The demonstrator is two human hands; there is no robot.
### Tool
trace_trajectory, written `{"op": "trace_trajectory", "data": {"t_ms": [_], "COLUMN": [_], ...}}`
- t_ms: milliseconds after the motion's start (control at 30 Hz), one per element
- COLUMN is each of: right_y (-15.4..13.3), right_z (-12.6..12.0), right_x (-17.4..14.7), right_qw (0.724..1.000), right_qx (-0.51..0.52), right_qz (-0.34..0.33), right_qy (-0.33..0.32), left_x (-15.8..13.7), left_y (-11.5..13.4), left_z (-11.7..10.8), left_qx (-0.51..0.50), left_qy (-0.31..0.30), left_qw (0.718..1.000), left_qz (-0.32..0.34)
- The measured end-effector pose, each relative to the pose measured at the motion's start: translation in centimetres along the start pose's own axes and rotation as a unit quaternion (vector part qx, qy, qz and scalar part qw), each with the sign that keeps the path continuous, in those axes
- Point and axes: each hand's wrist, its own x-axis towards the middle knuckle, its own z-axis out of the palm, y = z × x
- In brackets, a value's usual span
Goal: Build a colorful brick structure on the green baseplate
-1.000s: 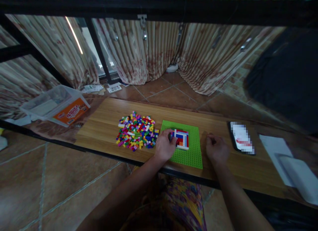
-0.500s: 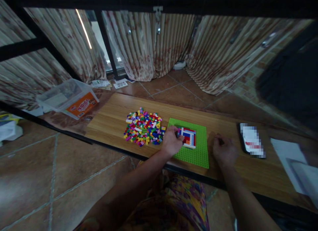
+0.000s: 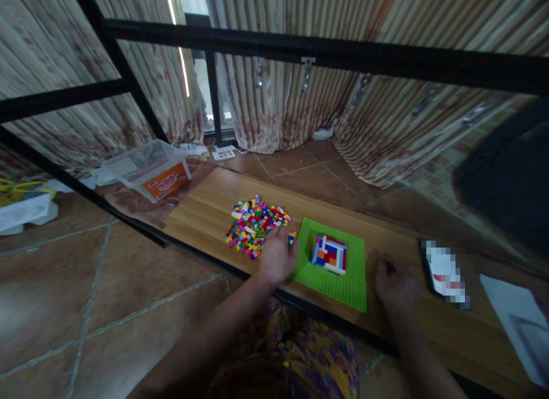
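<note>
My left hand (image 3: 277, 257) is over the right edge of a pile of small mixed-colour toy bricks (image 3: 249, 222). Its thumb stands apart from the fingers, and I make out no brick in it. Just right of that hand lies a green baseplate (image 3: 343, 290). On the baseplate is a low square build (image 3: 329, 254) of red, white, blue and orange bricks. My right hand (image 3: 397, 284) rests on the table beyond the baseplate's right edge. Its fingers are curled in, and whatever they may hold is hidden.
A phone (image 3: 444, 273) with a blurred screen lies right of my right hand, and white paper (image 3: 510, 313) lies beyond it. A clear plastic bin (image 3: 150, 167) with an orange label stands past the wooden table's (image 3: 201, 207) left end. Black frame bars (image 3: 274, 42) cross the view.
My left hand has left the build on the baseplate and moved left to the brick pile. My right hand stays curled beside the baseplate. The camera view has tilted and shifted.
</note>
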Motion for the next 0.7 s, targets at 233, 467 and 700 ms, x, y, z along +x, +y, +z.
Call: {"op": "trace_trajectory", "data": {"t_ms": [233,467,700], "right_y": [-0.7,-0.9,-0.9], "right_z": [-0.5,-0.5,-0.6], "right_x": [-0.2,-0.2,-0.2], "right_qw": [1.000,1.000,1.000], "right_qx": [0.010,0.008,0.008], "right_qz": [0.012,0.022,0.026], "right_qy": [-0.006,-0.003,-0.016], "left_x": [0.4,-0.1,0.1], "left_y": [-5.5,-4.3,-3.3], "left_z": [-5.2,-3.5,-2.9], "left_qx": [0.096,0.166,0.195], "left_qy": [-0.012,-0.092,-0.105], "left_qw": [0.995,0.975,0.968], "left_qz": [0.037,0.119,0.114]}}
